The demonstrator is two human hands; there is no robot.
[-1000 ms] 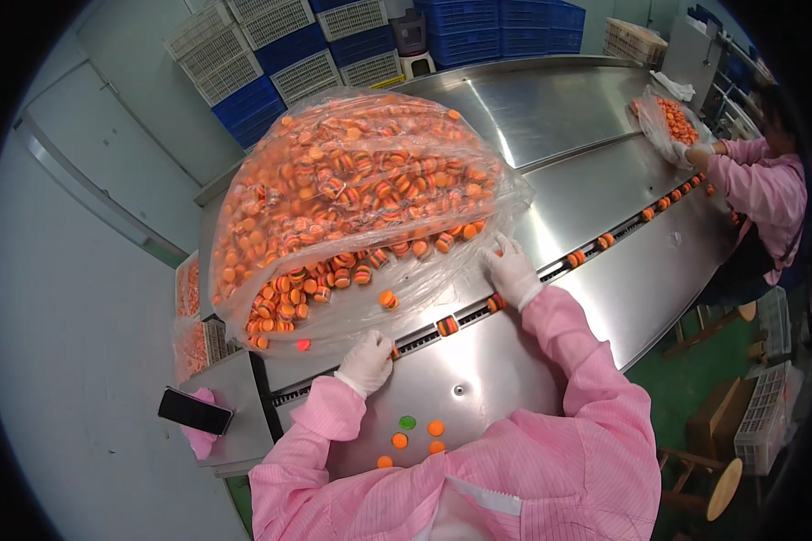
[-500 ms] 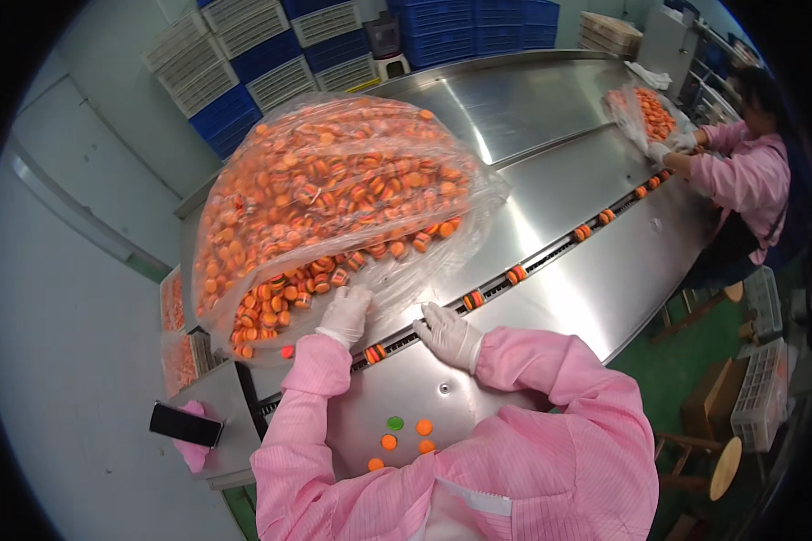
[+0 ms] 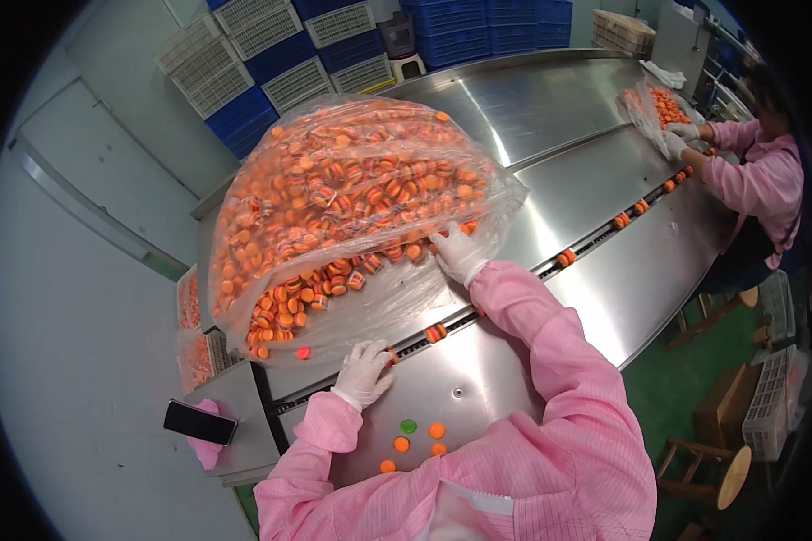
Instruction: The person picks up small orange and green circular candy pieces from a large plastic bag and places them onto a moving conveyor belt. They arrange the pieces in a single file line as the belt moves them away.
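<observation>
A big clear plastic bag [image 3: 361,185] full of short orange, red and green striped stacks lies on the steel table, its mouth toward me. My white-gloved right hand [image 3: 460,255] reaches to the right end of that mouth, fingers apart and touching the loose stacks [image 3: 415,252]; some fingertips are hidden among them. Lower left, my gloved left hand [image 3: 364,374] is at a narrow chain conveyor [image 3: 412,348], its fingers closed around one striped stack [image 3: 392,358], largely covered. Another striped stack [image 3: 436,333] rides in the channel to its right.
Loose orange discs [image 3: 401,444] and one green disc [image 3: 409,426] lie near me. A phone [image 3: 200,423] rests on pink cloth at left. Right, a co-worker in pink [image 3: 755,176] handles another bag [image 3: 660,108]. Crates [image 3: 442,34] stand behind, a wooden stool [image 3: 733,475] below right.
My right hand has gone from the conveyor up to the bag's mouth. My left hand has come from the bag down to the conveyor. Stacks on the conveyor have shifted.
</observation>
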